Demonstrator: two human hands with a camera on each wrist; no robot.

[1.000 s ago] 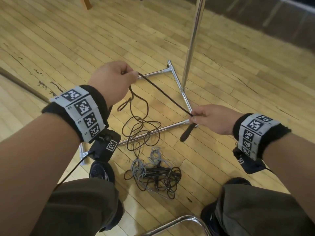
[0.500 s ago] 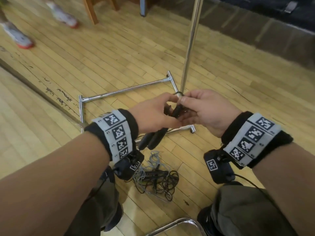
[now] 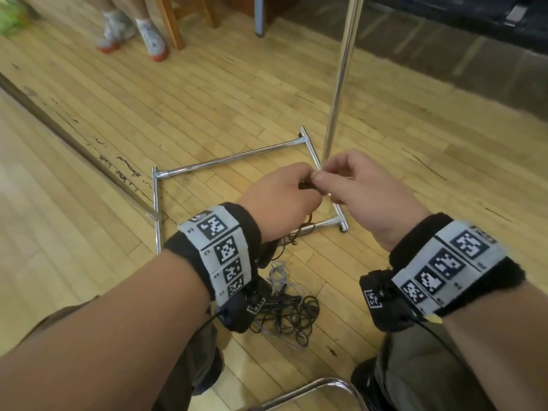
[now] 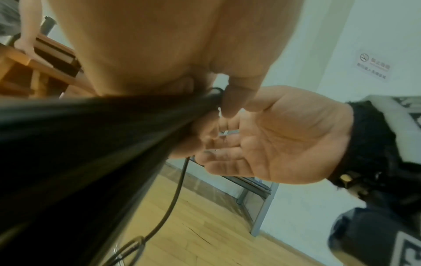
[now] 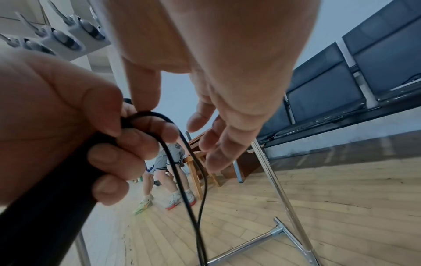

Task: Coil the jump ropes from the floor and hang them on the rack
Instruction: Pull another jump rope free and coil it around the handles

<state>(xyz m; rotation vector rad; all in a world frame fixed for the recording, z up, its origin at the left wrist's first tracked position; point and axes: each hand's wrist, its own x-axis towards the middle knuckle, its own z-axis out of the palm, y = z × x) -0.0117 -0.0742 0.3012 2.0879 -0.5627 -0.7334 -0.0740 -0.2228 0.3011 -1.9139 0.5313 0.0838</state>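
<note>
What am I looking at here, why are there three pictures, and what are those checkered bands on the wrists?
There is no machine: a person works with bare hands and wears three cameras. The checkered bands are printed marker patterns strapped round each wrist. The head view looks down from the forehead; the other two look along each hand from small wrist cameras. The left hand grips the black handles of a jump rope, whose thin black cord hangs toward the wooden floor. The right hand pinches the cord at the handle tops. More tangled ropes lie on the floor by the person's feet, in front of the chrome rack.
</note>
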